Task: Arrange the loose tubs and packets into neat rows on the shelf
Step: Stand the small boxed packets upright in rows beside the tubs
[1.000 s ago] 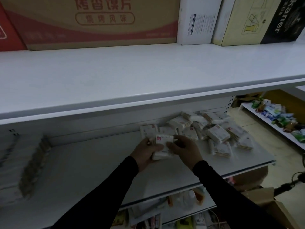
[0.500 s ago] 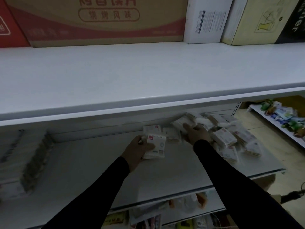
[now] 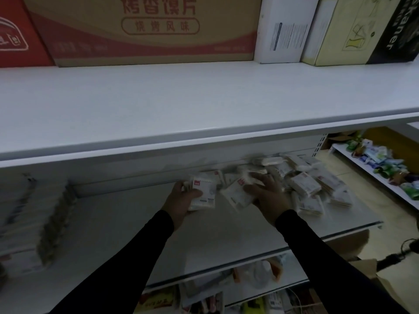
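My left hand [image 3: 180, 200] grips a small stack of white packets [image 3: 204, 193] with red labels, held just above the middle shelf [image 3: 127, 232]. To its right my right hand [image 3: 268, 196] holds another white packet [image 3: 238, 196], lifted off the edge of the pile. A loose heap of the same white packets [image 3: 308, 182] covers the shelf's right end, behind and right of my right hand. A neat row of packets [image 3: 34, 218] stands along the shelf's left side.
The upper shelf board [image 3: 204, 103] overhangs the work area, with cardboard boxes [image 3: 147, 30] at its back. A lower shelf [image 3: 249, 282] holds mixed goods. Another rack with green and blue packets [image 3: 381, 164] stands at the right, across a tiled floor.
My right hand reached into the heap, then drew back toward me and to the left with one packet. My left hand kept its stack almost in place.
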Demonstrator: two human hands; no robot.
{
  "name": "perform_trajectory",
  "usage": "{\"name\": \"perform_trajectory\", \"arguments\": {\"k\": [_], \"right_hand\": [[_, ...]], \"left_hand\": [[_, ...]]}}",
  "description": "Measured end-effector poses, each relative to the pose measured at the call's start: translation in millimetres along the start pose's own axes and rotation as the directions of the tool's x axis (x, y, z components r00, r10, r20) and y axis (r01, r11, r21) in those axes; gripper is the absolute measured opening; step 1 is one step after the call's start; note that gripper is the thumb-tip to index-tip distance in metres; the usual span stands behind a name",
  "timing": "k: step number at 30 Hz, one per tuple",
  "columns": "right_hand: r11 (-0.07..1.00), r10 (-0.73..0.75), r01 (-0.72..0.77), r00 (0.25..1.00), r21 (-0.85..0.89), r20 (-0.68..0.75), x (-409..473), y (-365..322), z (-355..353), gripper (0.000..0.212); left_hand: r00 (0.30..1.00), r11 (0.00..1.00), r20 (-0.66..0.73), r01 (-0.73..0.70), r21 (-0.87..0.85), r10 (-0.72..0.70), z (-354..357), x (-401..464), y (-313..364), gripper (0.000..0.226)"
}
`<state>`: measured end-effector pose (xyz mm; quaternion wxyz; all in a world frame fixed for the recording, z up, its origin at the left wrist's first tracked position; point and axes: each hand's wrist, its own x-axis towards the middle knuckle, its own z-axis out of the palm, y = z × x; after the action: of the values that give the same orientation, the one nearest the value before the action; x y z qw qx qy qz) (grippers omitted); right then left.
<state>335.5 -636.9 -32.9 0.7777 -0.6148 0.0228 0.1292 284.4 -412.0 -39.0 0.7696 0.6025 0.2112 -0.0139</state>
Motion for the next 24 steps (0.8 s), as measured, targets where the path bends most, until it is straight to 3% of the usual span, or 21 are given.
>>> {"name": "perform_trajectory", "arguments": {"k": [3,6,11,15,17,18,20,22,24], "right_hand": [[0.983,-0.051,0.072,0.991,-0.171,0.122,-12,4,16,0.020],[0.914,-0.142,0.160,0.987,-0.372,0.076,-16,14,32,0.016],[0.838,-0.192,0.197,0.979,-0.509,0.064,-17,24,57,0.027],[0.817,-0.206,0.223,0.974,-0.532,0.092,-9,28,72,0.029],[0.754,-0.275,0.265,0.958,-0.601,0.076,-1,30,75,0.026],[0.673,-0.321,0.287,0.944,-0.682,0.081,6,33,75,0.030],[0.398,-0.327,0.326,0.924,-0.857,0.200,21,40,73,0.049],[0.089,-0.226,0.369,0.912,-0.925,0.342,33,50,74,0.075],[-0.091,-0.098,0.398,0.909,-0.913,0.406,38,55,79,0.096]], "left_hand": [[0.996,0.998,0.055,0.062,0.012,-0.063,0,-11,2,0.027],[0.986,0.993,0.121,0.116,-0.006,-0.114,-2,-23,1,0.026],[0.986,0.996,0.145,0.077,0.053,-0.084,-18,-31,-5,0.065],[0.991,0.996,0.108,0.071,0.061,-0.077,-29,-31,-4,0.081],[0.996,0.996,0.060,0.061,0.059,-0.064,-36,-30,-2,0.087],[0.998,0.997,0.034,0.051,0.049,-0.053,-41,-31,-1,0.086],[1.000,0.999,-0.018,0.025,0.020,-0.024,-52,-33,1,0.083],[0.998,1.000,-0.067,0.008,-0.008,-0.009,-62,-36,3,0.082],[0.993,0.999,-0.114,0.003,-0.046,-0.008,-71,-39,4,0.077]]}}
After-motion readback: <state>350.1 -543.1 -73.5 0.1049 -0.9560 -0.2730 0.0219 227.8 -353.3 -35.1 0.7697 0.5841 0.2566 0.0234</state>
